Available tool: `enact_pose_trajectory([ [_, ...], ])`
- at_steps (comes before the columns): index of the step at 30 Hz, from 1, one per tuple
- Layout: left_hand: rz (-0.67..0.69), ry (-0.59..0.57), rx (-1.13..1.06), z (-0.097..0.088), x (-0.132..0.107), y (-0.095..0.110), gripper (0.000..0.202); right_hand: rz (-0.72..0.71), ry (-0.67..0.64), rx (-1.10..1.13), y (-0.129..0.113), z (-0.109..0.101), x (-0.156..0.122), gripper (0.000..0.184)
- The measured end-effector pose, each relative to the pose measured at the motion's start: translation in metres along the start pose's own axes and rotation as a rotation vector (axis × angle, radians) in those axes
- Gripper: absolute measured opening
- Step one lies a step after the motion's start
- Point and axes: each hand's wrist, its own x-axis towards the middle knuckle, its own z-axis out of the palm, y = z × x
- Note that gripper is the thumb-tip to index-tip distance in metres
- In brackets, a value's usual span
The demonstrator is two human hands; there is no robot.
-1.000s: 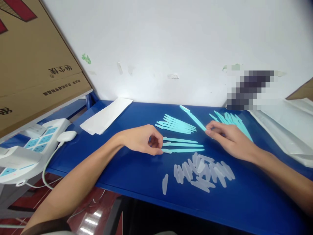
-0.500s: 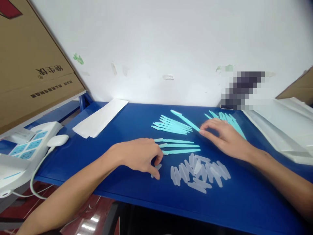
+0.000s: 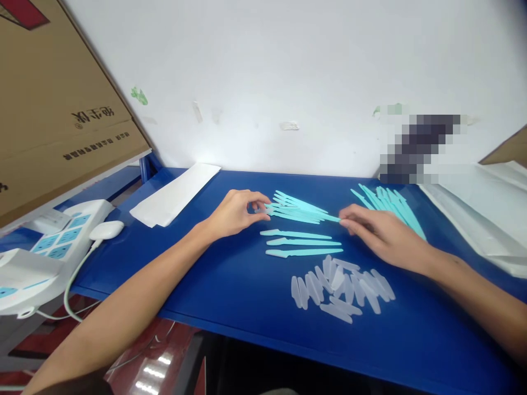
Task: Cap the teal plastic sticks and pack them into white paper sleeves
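My right hand (image 3: 368, 230) pinches the handle end of a teal eyebrow razor (image 3: 332, 218), which reaches leftward over a fanned group of teal razors (image 3: 284, 198). At its blade end is my left hand (image 3: 242, 211), thumb and fingers closed on a small clear blade cover (image 3: 260, 210), mostly hidden by the fingertips. I cannot tell whether the cover is on the blade. Below lie three separate razors (image 3: 304, 242) side by side. Nearer me is a loose pile of clear blade covers (image 3: 341, 285). More teal razors (image 3: 391, 206) lie behind my right hand.
The blue table (image 3: 230, 285) backs onto a white wall (image 3: 255, 71). Folded white paper (image 3: 177, 195) lies at the back left. A white power strip (image 3: 78, 230) with a cable and a cardboard box (image 3: 53, 93) stand at left. Clear plastic bags (image 3: 473, 214) lie at right.
My left hand has picked up a blade cover near the pile and moved up and away to the razor's blade end. The held razor has been lowered over the fanned group.
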Motion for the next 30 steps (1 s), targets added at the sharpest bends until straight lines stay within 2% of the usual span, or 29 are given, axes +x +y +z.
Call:
enact_pose_trajectory([
  [4,0.018,0.08,-0.026,0.011,-0.001,0.007,0.024,0.023,-0.064,-0.004,-0.004,0.002,0.0,0.029],
  [9,0.083,0.135,-0.027,0.013,-0.002,0.013,0.022,0.037,-0.081,0.043,-0.007,0.002,0.0,0.03],
  [19,0.148,0.125,-0.043,0.016,-0.003,0.018,0.017,0.062,-0.029,0.141,-0.016,0.001,0.001,0.031],
  [26,0.103,0.176,-0.15,0.025,-0.004,0.026,0.025,0.062,0.047,0.195,-0.021,0.006,0.002,0.03],
  [30,0.034,0.168,-0.242,0.027,-0.004,0.032,0.029,0.059,0.021,0.204,-0.024,0.011,0.0,0.031],
])
